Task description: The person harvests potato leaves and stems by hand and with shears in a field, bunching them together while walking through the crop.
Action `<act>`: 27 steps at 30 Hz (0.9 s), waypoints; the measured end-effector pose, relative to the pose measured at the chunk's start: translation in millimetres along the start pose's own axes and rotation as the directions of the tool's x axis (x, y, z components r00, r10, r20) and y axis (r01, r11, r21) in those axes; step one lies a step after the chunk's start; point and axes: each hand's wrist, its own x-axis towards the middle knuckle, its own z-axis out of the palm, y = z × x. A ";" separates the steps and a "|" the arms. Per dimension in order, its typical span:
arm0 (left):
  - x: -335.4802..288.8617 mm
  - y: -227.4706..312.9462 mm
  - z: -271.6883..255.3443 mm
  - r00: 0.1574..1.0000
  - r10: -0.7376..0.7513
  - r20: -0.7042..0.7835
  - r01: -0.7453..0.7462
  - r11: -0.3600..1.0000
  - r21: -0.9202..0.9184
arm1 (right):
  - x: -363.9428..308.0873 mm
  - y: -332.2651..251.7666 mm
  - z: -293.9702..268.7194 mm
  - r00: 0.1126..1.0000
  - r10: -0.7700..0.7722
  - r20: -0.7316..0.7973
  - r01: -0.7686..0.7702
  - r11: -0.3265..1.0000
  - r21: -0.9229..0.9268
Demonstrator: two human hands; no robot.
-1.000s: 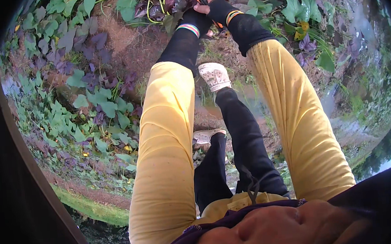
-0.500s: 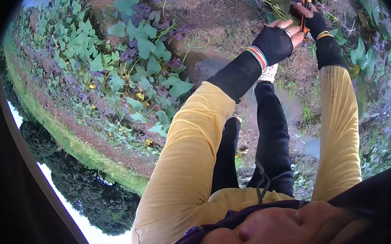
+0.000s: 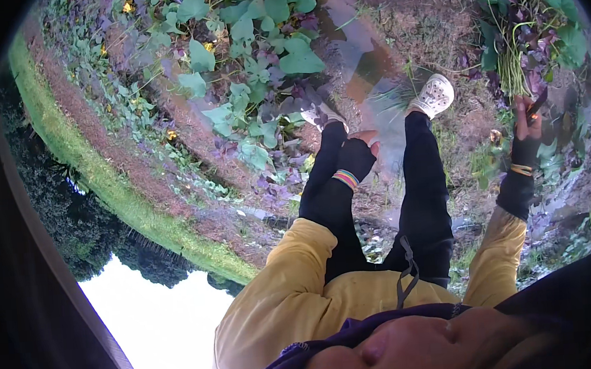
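My right hand [image 3: 527, 126], in a black fingerless glove, is out at the right side. Its fingers are closed around the lower ends of a bundle of leafy vine stems [image 3: 511, 70], with green and purple leaves at the far end. An orange and dark bladed tool, apparently a knife [image 3: 539, 101], sticks out of the same hand. My left hand [image 3: 357, 160], gloved alike with a striped band at the wrist, is over my left shin. Its fingers are partly bent and apart, with nothing seen in them.
A bed of trailing green and purple vines [image 3: 244, 63] spreads on the left. Between my feet runs a wet, muddy furrow [image 3: 380, 119]. My pale clog [image 3: 434, 96] stands beside straw-covered soil [image 3: 428, 21]. A grass strip [image 3: 131, 211] and trees lie along the far left.
My hands have parted. The left has drawn back down toward my leg, off the stems; the right has swung outward to the right with the bundle and the bladed tool. My view has shifted.
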 end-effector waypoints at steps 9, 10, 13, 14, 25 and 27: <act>69.9 -215.2 30.8 0.682 -0.715 -0.153 0.712 0.697 -0.084 | -125.8 14.3 205.5 0.817 0.317 0.483 -0.312 0.946 -0.093; 71.5 -222.0 24.0 0.678 -0.728 -0.099 0.724 0.685 -0.081 | -142.1 37.5 225.6 0.811 0.292 0.507 -0.338 0.941 -0.001; 55.7 -233.8 4.4 0.678 -0.733 0.050 0.733 0.670 -0.120 | -172.6 51.6 267.9 0.628 0.398 0.669 -0.420 0.897 -0.139; 55.3 -220.7 2.6 0.708 -0.701 0.090 0.705 0.694 -0.143 | -176.3 57.2 263.3 0.642 0.414 0.645 -0.412 0.896 -0.166; -161.5 -257.7 -99.0 0.712 -0.694 0.104 0.175 0.032 -0.984 | -219.9 22.5 380.4 0.468 0.412 0.782 0.562 0.544 -0.623; -178.2 -269.1 -116.8 0.706 -0.694 0.141 0.140 -0.059 -0.988 | -226.4 39.2 422.0 0.397 0.440 0.805 0.589 0.551 -0.592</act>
